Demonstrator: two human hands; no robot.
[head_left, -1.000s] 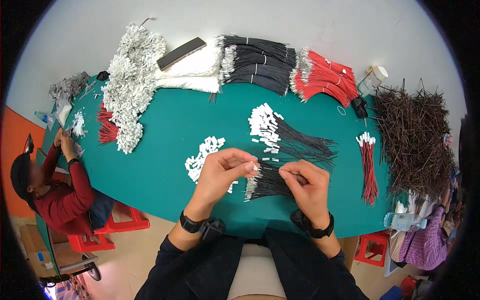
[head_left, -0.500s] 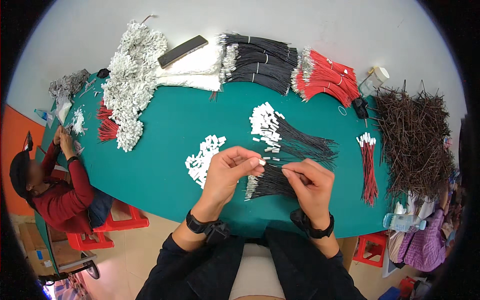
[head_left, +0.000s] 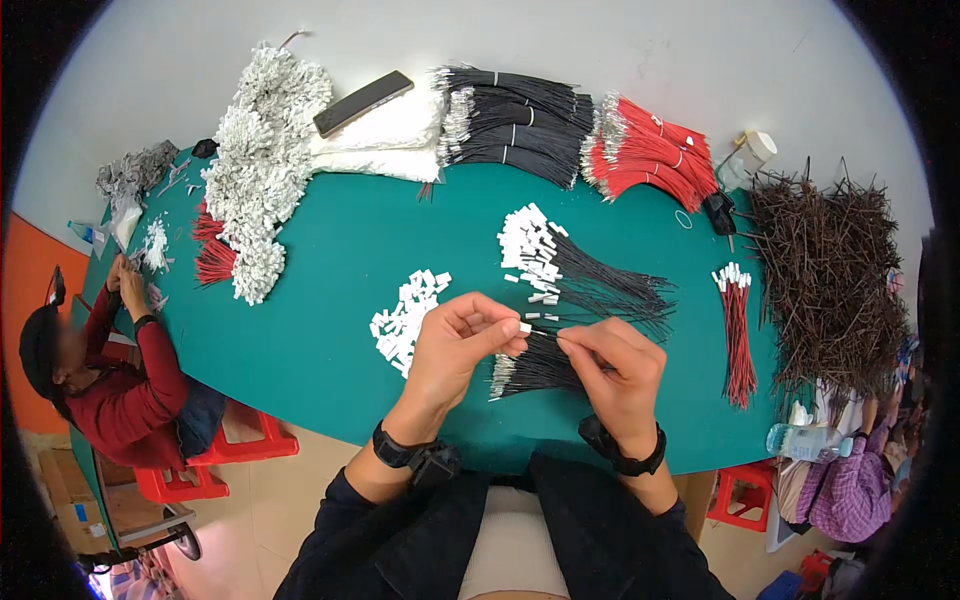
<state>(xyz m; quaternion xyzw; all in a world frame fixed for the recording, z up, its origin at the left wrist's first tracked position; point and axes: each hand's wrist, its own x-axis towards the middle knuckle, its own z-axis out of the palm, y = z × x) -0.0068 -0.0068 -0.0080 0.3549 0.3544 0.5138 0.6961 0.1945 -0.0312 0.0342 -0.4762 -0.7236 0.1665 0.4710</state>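
Observation:
Between thumb and forefinger, my left hand pinches a small white connector housing. My right hand is closed on a thin black wire, its metal-tipped end pointing left at the housing. Whether the tip touches or enters the housing is too small to tell. Below and between my hands lies a bundle of black wires with bare metal ends to the left. Loose white housings are heaped beyond my left hand. Black wires with white housings on their ends lie beyond both hands.
On the green table, red wires with white ends lie right, near a brown wire pile. Black bundles, red bundles, white bags and a white connector heap line the back. A co-worker sits left.
My right hand has shifted slightly left, bringing the black wire's end closer to the white housing. My left hand stays almost still, keeping its pinch.

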